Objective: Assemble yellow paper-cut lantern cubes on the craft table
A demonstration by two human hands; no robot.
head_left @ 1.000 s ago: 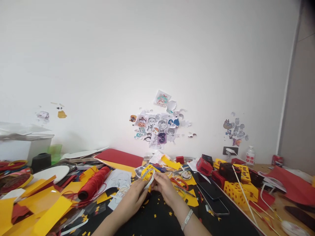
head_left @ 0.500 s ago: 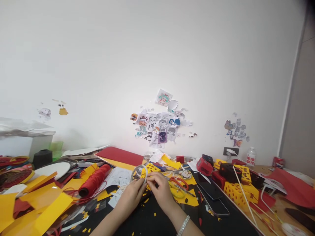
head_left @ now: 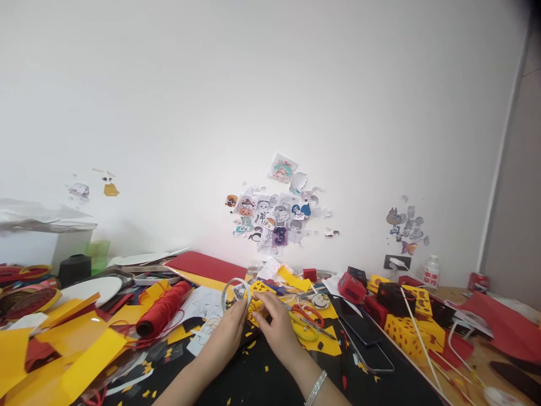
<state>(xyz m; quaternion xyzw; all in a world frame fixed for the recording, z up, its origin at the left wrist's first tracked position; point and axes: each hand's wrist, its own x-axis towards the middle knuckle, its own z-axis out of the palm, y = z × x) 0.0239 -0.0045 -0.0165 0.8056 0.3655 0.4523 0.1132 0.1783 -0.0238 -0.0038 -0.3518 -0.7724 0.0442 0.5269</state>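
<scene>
My left hand is closed round the lower side of a roll of clear tape, which stands on edge above the fingers. My right hand is just to the right, thumb and fingers curled toward the tape. Anything between those fingertips is too small to make out. Between and behind the hands shows a yellow paper box with cut-out shapes, partly covered by my right fingers. Scissors with orange handles and yellow-green scissors lie right of my right hand.
A spool of red cord and yellow paper sheets crowd the left. On the right lie two phones, yellow spotted boxes and thin white sticks. Small yellow scraps dot the black mat. A wall rises behind.
My right hand has moved slightly away from my left, and a gap now shows between their fingertips. The tape roll has shifted a little to the left and turned to show more of its opening.
</scene>
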